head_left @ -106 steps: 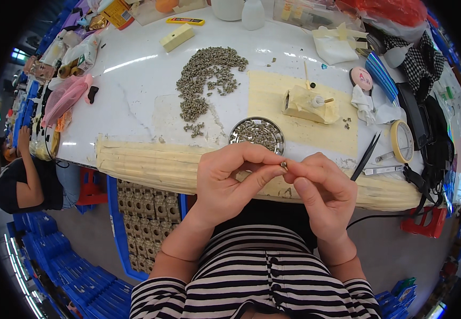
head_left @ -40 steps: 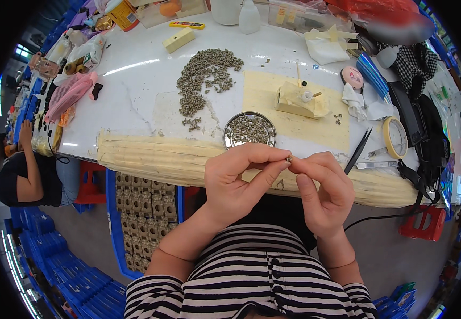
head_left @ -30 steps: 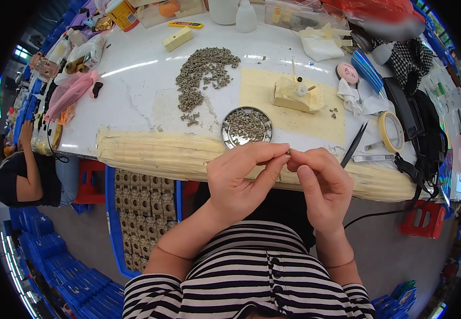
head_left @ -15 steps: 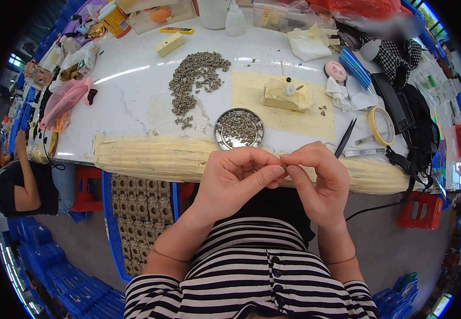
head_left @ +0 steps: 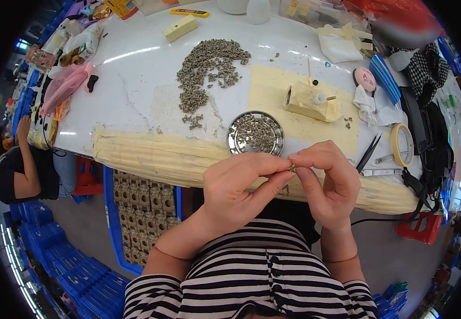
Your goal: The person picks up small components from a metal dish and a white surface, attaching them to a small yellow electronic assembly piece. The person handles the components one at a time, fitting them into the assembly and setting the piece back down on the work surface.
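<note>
My left hand (head_left: pixel 235 189) and my right hand (head_left: pixel 329 186) meet fingertip to fingertip just above the table's front edge. Thumbs and forefingers of both pinch one tiny metal part (head_left: pixel 293 168), mostly covered by the fingers. Just beyond them sits a round shiny metal dish (head_left: pixel 232 142) holding many similar small grey metal parts. Farther back and to the left, a large loose heap of these parts (head_left: pixel 206 66) lies on the white tabletop. A pair of dark tweezers (head_left: pixel 368 154) rests to the right of my right hand.
A tape-covered block (head_left: pixel 307 101) with a small bottle stands behind the dish on yellow paper. Right of it are a masking tape roll (head_left: pixel 402 144) and black straps. A blue crate (head_left: pixel 112 234) of metal pieces sits below the padded table edge (head_left: pixel 150 157). Another person sits left.
The whole view has shifted and tilted, so the table items appear farther right. Both hands keep their pinch on the small part, whose angle looks slightly different.
</note>
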{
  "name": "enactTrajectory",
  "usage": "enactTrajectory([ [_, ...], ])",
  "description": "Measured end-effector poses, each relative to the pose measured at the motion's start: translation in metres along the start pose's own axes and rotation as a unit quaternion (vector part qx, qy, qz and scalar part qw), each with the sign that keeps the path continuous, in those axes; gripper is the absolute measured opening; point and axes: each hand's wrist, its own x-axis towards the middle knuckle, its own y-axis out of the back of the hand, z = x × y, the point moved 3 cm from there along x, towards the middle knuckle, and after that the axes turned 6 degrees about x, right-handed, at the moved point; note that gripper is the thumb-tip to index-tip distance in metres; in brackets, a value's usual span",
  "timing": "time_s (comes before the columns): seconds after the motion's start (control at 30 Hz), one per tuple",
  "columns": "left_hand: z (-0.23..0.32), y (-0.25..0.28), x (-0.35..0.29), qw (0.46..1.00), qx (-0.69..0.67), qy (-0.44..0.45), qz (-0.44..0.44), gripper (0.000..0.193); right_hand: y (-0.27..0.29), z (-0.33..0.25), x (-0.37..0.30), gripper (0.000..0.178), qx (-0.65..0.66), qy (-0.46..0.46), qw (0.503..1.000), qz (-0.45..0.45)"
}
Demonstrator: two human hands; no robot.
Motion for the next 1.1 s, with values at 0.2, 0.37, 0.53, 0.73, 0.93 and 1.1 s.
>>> enactTrajectory([
  [0.2,-0.006,-0.004,0.004,0.99,0.085,-0.108,0.042,0.021,-0.001,0.011,-0.003,0.014,0.038,-0.026,0.999,0.028],
  [0.37,-0.008,-0.007,0.003,0.981,0.121,-0.138,0.055,0.023,0.0,0.015,-0.005,0.009,0.061,-0.06,0.996,0.021],
  [0.53,-0.009,-0.008,0.006,0.981,0.119,-0.148,0.035,0.025,-0.001,0.012,-0.006,0.005,0.082,-0.118,0.99,0.011],
  [0.73,-0.011,-0.006,0.004,0.993,0.071,-0.097,-0.001,0.025,-0.001,0.013,-0.005,0.006,0.062,-0.093,0.994,0.003],
  [0.93,-0.012,-0.002,0.004,0.997,0.024,-0.066,-0.019,0.024,-0.002,0.012,-0.005,0.005,0.053,-0.082,0.995,0.002],
  [1.1,-0.015,-0.003,0.002,0.998,0.014,-0.069,-0.005,0.023,-0.003,0.013,-0.006,0.004,0.067,-0.101,0.993,0.003],
])
